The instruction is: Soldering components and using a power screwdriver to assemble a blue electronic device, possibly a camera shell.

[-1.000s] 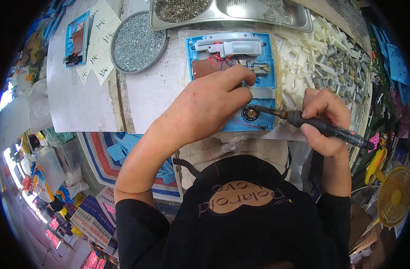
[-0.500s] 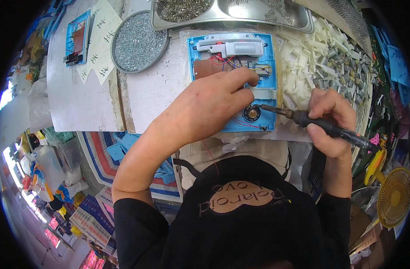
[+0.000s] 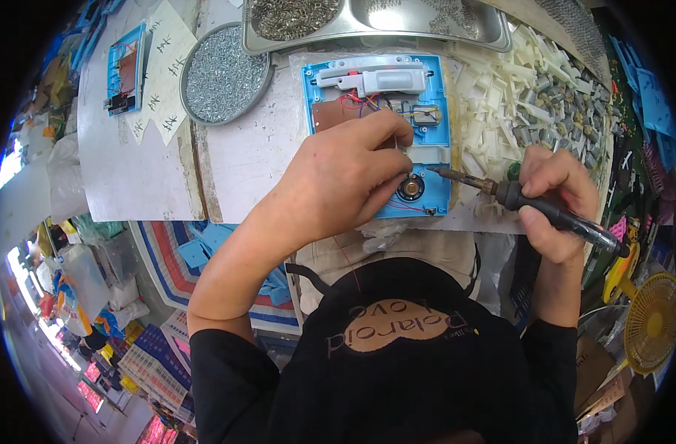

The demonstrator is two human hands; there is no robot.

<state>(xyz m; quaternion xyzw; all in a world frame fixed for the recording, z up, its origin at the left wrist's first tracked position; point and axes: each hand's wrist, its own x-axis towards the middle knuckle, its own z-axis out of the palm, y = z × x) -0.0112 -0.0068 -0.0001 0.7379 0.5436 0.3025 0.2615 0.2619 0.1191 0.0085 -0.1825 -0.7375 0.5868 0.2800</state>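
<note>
One blue casing [image 3: 444, 111], opened; over its lower left and middle, one left hand [image 3: 345, 174], fingers curled together, whether grasping anything cannot be told; to its right, one right hand [image 3: 577, 194] gripping one soldering iron [image 3: 515, 196], tip over the casing; in its lower right, one round speaker [image 3: 411, 188]. Step in hand, judged: soldering near the speaker. Next move likely calls for steady tip placement, clear of fingers.

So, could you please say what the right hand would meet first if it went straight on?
The right hand, leading with the soldering iron, would probably meet the left hand first, though depth is unclear.
</note>
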